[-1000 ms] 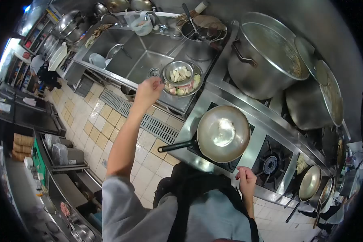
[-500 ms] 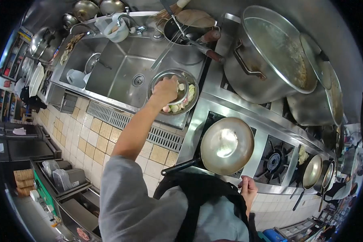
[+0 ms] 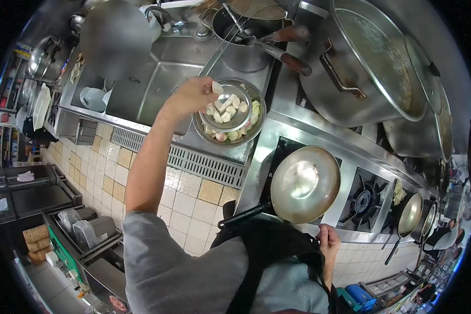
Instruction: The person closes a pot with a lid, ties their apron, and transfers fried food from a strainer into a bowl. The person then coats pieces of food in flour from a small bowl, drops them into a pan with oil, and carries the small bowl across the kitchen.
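My left hand [image 3: 191, 98] is over the left rim of a small steel bowl [image 3: 244, 123], pinching a pale slice [image 3: 217, 89] between thumb and fingers. Several pale chunks [image 3: 228, 109] lie in that bowl. It sits inside a wider steel bowl [image 3: 261, 119], where cut green and pinkish vegetables [image 3: 234, 136] show around it. Down by the stove's front edge, my right hand [image 3: 328, 238] is closed with its fingers curled, and nothing shows in them. Closest to it is a wok [image 3: 306, 186] on the burner, its black handle [image 3: 246, 214] pointing left.
Left of the bowls is the sink [image 3: 167, 78], partly covered by a blurred grey patch. Behind them stands a pot [image 3: 243, 65] with long-handled tools sticking out. A large stockpot [image 3: 340, 68] of liquid is at the back right. Another burner [image 3: 363, 201] lies right of the wok.
My left hand has lifted out of the small bowl and shifted left, bringing a pale slice up in its fingers. The chunks in the bowl now show. The whole view has shifted slightly.
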Available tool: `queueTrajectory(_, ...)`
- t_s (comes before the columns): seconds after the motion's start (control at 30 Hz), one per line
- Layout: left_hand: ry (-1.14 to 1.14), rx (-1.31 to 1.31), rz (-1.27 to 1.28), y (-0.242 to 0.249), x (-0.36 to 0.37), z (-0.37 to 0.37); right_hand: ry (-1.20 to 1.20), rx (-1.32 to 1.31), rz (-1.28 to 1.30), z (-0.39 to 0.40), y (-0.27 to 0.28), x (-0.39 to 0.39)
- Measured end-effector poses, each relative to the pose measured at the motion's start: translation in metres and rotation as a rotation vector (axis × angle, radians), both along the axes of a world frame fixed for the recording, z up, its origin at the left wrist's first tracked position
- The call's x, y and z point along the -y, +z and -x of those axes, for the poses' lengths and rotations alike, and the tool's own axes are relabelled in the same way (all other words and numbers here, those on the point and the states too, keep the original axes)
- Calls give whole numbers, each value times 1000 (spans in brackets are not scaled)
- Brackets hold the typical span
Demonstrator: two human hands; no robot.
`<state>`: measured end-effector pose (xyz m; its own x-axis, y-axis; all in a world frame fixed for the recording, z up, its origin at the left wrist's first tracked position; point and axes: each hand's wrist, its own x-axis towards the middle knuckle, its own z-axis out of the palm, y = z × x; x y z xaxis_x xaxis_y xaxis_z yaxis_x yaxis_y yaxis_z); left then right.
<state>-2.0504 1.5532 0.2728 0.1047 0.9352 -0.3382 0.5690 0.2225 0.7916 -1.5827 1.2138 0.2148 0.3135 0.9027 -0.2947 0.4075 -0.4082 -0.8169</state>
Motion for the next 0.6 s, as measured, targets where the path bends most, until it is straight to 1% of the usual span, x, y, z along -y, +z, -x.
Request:
queueTrajectory(0.07, 5, 31, -15, 0, 1, 2, 23, -8, 12, -1, 0, -1)
queueTrajectory(0.13, -63, 130, 8, -6, 0, 6, 31, -9, 36, -1, -2, 0)
queueTrajectory(0.17, -63, 131, 8, -6, 0, 6, 31, -8, 35, 1, 1, -2)
queueTrajectory(0.23, -98, -7, -14, -7, -1, 3, 19, -14, 73, 6, 8, -5)
queueTrajectory(0.37, -72, -47, 6, -2, 1, 2, 16, -22, 80, 10, 9, -5)
queueTrajectory(0.47, -42, -4, 27, -2, -1, 4, 5, -36, 67, 9, 7, -5)
queueTrajectory(0.57, -82, 25, -33, -18, -1, 4, 17, -28, 62, 9, 7, -5)
queueTrajectory(0.6, -71, 41, -145, -26, 2, -2, 9, -29, 65, 11, 8, -5)
